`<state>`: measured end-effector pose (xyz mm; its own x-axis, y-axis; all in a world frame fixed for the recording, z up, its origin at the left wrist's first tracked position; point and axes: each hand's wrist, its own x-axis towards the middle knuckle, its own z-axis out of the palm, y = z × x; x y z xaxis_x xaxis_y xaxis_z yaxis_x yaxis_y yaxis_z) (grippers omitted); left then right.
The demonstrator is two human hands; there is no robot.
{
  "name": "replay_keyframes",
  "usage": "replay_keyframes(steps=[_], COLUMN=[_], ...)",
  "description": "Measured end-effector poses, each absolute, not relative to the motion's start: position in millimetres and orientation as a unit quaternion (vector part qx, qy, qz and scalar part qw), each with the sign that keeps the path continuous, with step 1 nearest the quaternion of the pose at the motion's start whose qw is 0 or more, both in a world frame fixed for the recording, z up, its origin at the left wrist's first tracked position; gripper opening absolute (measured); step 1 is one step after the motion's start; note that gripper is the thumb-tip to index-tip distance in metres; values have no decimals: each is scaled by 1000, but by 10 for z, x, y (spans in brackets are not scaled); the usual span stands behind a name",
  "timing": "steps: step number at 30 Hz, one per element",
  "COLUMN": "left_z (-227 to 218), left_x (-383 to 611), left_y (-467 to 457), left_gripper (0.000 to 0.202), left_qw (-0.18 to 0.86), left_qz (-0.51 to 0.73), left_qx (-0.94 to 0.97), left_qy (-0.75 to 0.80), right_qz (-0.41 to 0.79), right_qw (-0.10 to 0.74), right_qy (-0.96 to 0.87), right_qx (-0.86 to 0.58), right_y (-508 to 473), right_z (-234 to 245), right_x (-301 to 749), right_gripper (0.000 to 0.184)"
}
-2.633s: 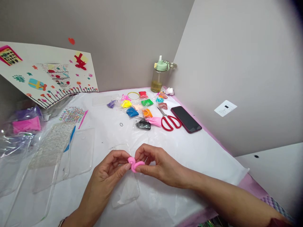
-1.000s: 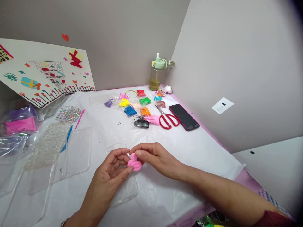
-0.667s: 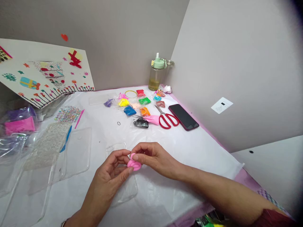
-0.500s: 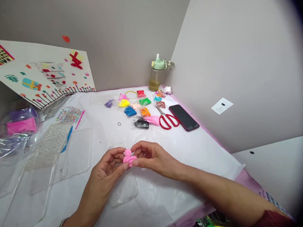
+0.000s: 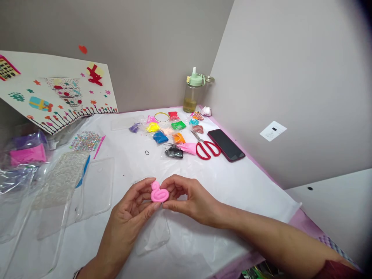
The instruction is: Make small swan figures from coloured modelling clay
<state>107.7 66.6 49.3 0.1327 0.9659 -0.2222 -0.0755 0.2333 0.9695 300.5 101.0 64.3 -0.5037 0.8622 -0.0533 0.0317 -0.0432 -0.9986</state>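
Note:
A pink coil of modelling clay (image 5: 160, 195), with a small round curl at its upper left, is held up between both hands. My left hand (image 5: 136, 203) pinches it from the left, thumb below and fingertips at the top. On the other side, my right hand (image 5: 186, 197) has its fingers closed against the coil's right edge, with the thumb just under it. Beneath the hands lies a clear phone case (image 5: 152, 234), partly covered by them.
Small bags of coloured clay (image 5: 160, 137) lie ahead, beside red-handled scissors (image 5: 207, 149) and a phone (image 5: 226, 145). A bottle (image 5: 190, 95) stands at the back. Leftward are beads (image 5: 86, 141), more clear cases (image 5: 98, 186) and a decorated drawing (image 5: 58, 87).
The pink coil has turned slightly between the fingers, so its loop shows more openly. My right thumb has slid from its front to below it.

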Motion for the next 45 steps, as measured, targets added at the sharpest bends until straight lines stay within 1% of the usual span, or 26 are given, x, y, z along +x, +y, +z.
replay_keyframes(steps=[2,4,8,14,16,20,24,27,32,35,37,39,42,45], left_z=[495,496,492,499,519,567,597,599,557,527,523,545,622,681], left_x=[1068,1052,1002,961,967,985,971,949,950,908,831,732,608,552], left_y=[658,657,676,701,708,717,729,751,777,796,828,875,946,983], left_gripper=[46,46,45,31,31,40,38,37,45,44,45,46,45,43], left_qw=[601,595,569,557,546,526,514,541,651,650,623,580,521,517], left_qz=[431,427,406,391,387,380,358,346,333,341,357,393,457,470], left_qx=[451,458,472,481,488,500,518,525,481,471,474,472,450,438], left_qy=[500,503,537,552,560,573,583,559,484,490,510,535,562,566], right_qz=[569,544,538,542,542,543,532,505,451,415,387,348,294,275], right_qw=[341,342,336,316,310,304,289,289,296,299,302,288,251,225], right_qy=[-646,-666,-678,-692,-695,-695,-709,-727,-753,-768,-782,-808,-850,-872], right_qx=[-379,-380,-372,-357,-357,-359,-361,-365,-377,-384,-384,-379,-358,-337], right_y=[989,980,981,971,969,968,977,987,990,988,991,997,1008,1017], right_z=[633,627,625,622,625,631,653,678,687,648,609,570,529,512], right_x=[3005,3008,3015,3025,3026,3025,3031,3033,3034,3045,3056,3064,3069,3067], right_gripper=[17,14,15,18,19,21,22,21,19,31,43,48,38,26])
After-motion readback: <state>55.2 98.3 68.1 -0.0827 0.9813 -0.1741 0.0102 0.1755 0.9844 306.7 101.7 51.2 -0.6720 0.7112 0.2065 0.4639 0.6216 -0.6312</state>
